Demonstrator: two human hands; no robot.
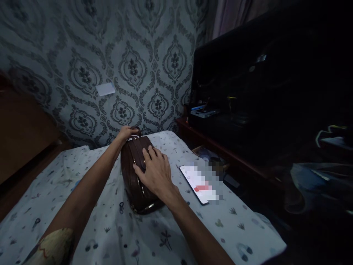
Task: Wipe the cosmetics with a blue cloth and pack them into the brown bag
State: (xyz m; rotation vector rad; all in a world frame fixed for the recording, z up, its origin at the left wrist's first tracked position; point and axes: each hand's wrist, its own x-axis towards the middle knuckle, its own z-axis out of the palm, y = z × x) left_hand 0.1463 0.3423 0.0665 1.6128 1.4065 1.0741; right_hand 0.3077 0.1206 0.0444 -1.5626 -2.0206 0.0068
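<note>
A dark brown handbag (pixel 129 180) with gold-coloured zips lies on a white patterned sheet (pixel 107 235). At its far end, my left hand (pixel 126 133) is closed around the bag's short handle (pixel 135 129). My right hand (pixel 156 167) rests on the upper right side of the bag with its fingers spread. Part of the bag is hidden under that hand and wrist. To the right of the bag, a phone (pixel 193 184) with a lit screen lies on the sheet; part of it is blurred out by pixel blocks.
A patterned wall (pixel 132 66) with a white wall plate (pixel 105 89) stands behind the sheet. On the right are a large dark screen-like panel (pixel 248 103), a dark red ledge (pixel 190 130) and an open drawer (pixel 205 154). A brown wooden board (pixel 24 129) stands at left.
</note>
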